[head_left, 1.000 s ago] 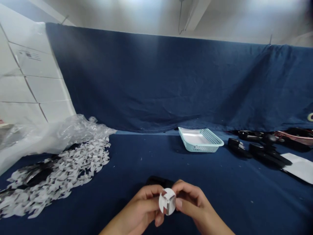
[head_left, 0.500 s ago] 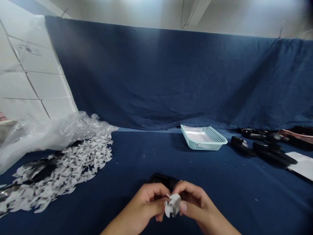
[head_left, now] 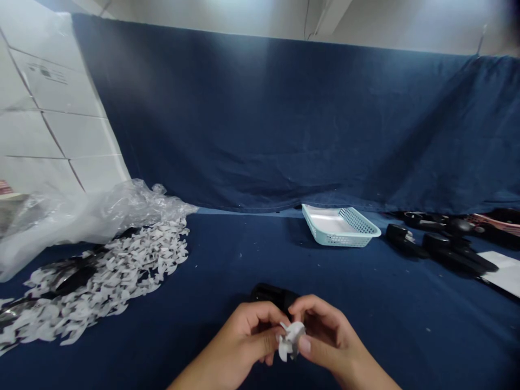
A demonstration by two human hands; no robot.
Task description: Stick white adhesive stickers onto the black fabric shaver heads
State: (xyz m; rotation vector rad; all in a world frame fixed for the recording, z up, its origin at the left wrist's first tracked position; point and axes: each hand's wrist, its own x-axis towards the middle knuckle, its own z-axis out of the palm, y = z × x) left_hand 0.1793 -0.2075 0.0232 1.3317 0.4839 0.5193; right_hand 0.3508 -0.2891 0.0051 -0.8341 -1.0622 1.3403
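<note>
Between my fingertips is a small white piece with curved, blade-like flaps (head_left: 291, 340); its exact kind is unclear. My left hand (head_left: 254, 338) pinches it from the left with thumb and fingers. On its other side, my right hand (head_left: 325, 338) grips it, the thumb pressed against its edge. A black object (head_left: 270, 294) lies on the blue cloth just beyond my hands, partly hidden by them. To the left spreads a large heap of similar white pieces (head_left: 134, 268), with dark glossy items partly buried among them.
A light-blue perforated basket (head_left: 345, 238) with a white bottom stands at the back. Several black devices (head_left: 450, 252) and a white sheet (head_left: 504, 271) lie at right. Clear plastic wrapping (head_left: 122, 208) covers the back left beside stacked white boxes (head_left: 73, 130). A blue curtain (head_left: 264, 124) hangs behind.
The white piece has shifted slightly to the right and turned a little between my fingers. Both hands keep their grip, and the camera view has tilted slightly.
</note>
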